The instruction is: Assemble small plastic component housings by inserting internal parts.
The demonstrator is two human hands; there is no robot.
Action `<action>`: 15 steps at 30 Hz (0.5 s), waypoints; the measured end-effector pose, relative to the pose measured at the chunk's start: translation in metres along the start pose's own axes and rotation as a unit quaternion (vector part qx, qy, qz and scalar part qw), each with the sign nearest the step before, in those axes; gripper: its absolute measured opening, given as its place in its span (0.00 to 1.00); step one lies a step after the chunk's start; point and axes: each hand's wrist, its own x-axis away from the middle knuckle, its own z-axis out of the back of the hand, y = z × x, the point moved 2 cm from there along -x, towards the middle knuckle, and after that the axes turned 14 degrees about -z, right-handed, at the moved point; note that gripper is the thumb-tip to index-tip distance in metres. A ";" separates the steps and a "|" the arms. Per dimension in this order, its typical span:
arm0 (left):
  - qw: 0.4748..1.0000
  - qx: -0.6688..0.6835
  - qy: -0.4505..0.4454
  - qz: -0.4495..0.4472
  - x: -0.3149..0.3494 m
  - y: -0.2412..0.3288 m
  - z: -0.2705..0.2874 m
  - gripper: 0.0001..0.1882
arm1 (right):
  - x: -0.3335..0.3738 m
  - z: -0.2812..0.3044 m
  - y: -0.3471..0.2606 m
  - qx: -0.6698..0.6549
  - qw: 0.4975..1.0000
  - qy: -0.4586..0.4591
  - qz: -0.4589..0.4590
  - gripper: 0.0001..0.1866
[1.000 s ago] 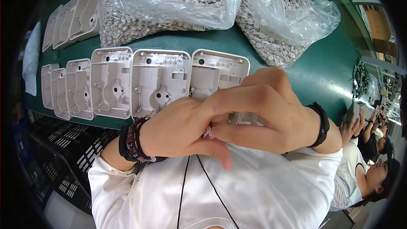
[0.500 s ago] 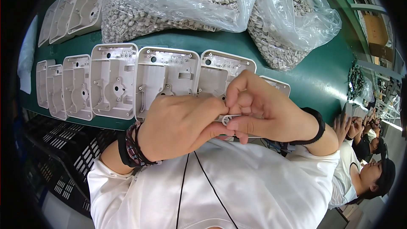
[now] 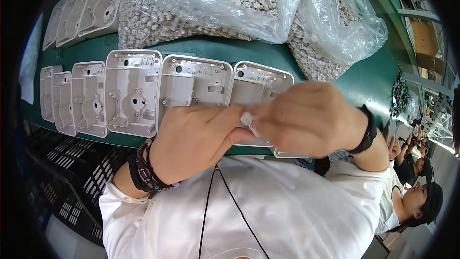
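My left hand [image 3: 199, 136] is closed in a pinch, with a small white plastic part [image 3: 247, 119] at its fingertips. The part's exact shape is blurred. Against it from the right comes my right hand [image 3: 311, 117], back turned up and fingers curled closed. Motion smears those fingers, and what they grip is hidden. Both hands are above the near edge of a row of white plastic housings, partly covering a large housing [image 3: 196, 79] and the housing to its right [image 3: 261, 79]. A further housing [image 3: 290, 153] peeks out under my right hand.
More open housings [image 3: 132, 91] stand along the green table [image 3: 211, 45], with others [image 3: 100, 9] at the far left. Two clear bags [image 3: 261, 24] of small white parts lie at the back. A black crate [image 3: 67, 172] sits below left; a person [image 3: 412, 201] is at right.
My right hand has turned from palm showing to back up, its fingers now curled by the small part. The part has shifted slightly up and left. My left hand keeps its pinch.
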 end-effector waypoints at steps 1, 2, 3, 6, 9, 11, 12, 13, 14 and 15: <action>1.000 -0.009 -0.009 0.015 0.003 -0.001 -0.002 0.11 | -0.002 0.003 0.009 0.022 1.000 0.006 0.006 0.12; 0.999 -0.018 -0.019 0.030 0.006 -0.003 -0.003 0.12 | -0.003 0.006 0.014 0.043 0.999 0.012 0.012 0.11; 0.998 -0.028 -0.028 0.044 0.008 -0.004 -0.003 0.13 | -0.003 0.008 0.016 0.046 0.999 0.012 0.012 0.11; 0.996 -0.029 -0.020 0.081 0.005 -0.004 0.005 0.14 | -0.002 0.007 0.023 0.013 1.000 -0.015 -0.016 0.11; 0.996 -0.029 -0.013 0.080 0.002 -0.004 0.009 0.15 | -0.006 0.002 0.013 -0.014 1.000 -0.008 -0.007 0.11; 0.999 -0.028 -0.009 0.041 0.001 -0.003 0.011 0.15 | -0.007 0.001 0.006 -0.030 1.000 -0.007 -0.003 0.12; 0.999 -0.026 -0.008 0.042 0.002 -0.004 0.010 0.15 | -0.007 0.003 0.004 -0.030 1.000 -0.006 -0.009 0.12; 0.999 -0.018 0.003 0.036 0.003 -0.006 0.009 0.15 | -0.006 0.004 0.002 -0.029 0.999 -0.006 -0.014 0.12; 0.999 -0.007 0.013 0.030 0.005 -0.007 0.008 0.14 | -0.004 0.005 0.000 -0.029 0.999 -0.006 -0.022 0.13; 0.999 0.003 0.023 0.025 0.006 -0.007 0.007 0.14 | -0.003 0.005 -0.003 -0.030 0.999 -0.008 -0.024 0.13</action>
